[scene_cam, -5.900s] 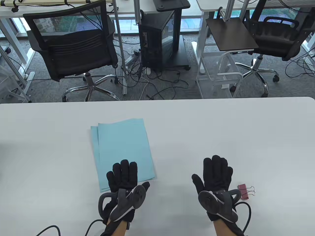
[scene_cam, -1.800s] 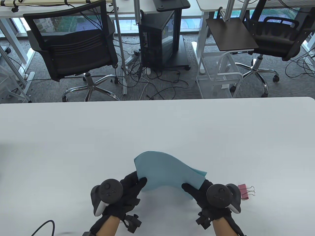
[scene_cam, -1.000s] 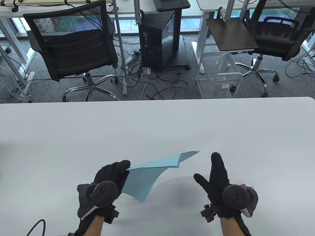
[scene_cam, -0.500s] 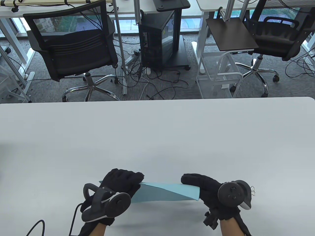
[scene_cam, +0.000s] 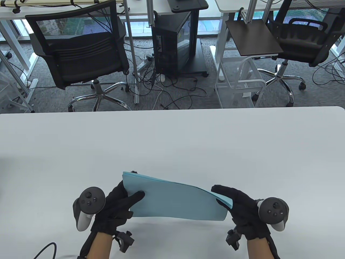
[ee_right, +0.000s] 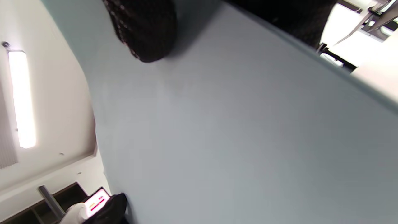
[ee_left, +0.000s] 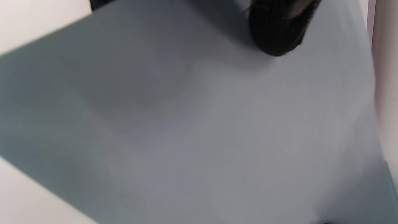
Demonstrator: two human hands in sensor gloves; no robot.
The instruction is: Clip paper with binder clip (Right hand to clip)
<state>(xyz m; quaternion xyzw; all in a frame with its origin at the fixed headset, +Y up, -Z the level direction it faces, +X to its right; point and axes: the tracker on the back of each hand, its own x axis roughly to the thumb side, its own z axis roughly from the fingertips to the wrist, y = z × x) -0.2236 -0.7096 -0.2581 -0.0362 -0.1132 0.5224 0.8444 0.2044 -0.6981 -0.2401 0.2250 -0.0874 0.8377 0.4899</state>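
Your left hand (scene_cam: 116, 207) is pinching the left end of the blue paper (scene_cam: 175, 198), thumb on top. The sheets are arching above the table (scene_cam: 172, 140). Your right hand (scene_cam: 242, 210) is gripping their right end.
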